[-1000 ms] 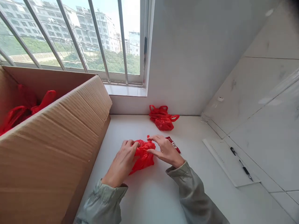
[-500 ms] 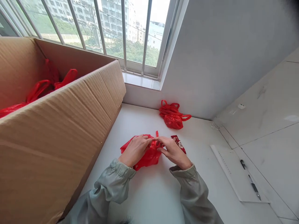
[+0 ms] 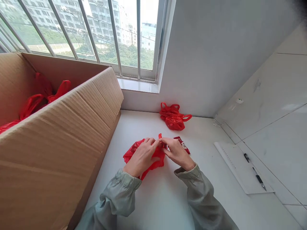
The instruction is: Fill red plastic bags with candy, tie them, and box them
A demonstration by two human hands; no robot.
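A thin red plastic bag lies on the white table, partly covered by my hands. My left hand rests over its middle, fingers closed on the plastic. At the bag's upper right edge, my right hand pinches it with thumb and fingertips, close to the left fingertips. One handle loop pokes up beyond the fingers. Just past my right hand lies a small dark red packet with pale printing. The bag's contents, if any, are hidden.
A large open cardboard box at left holds several red plastic bags. Another bunched red bag sits by the wall. At right lie a white notepad, a black pen and its cap. A barred window stands behind.
The view has shifted slightly. My left hand has slid a little right and down over the bag, bringing both hands closer together. The bag's lower part is more crumpled under it.
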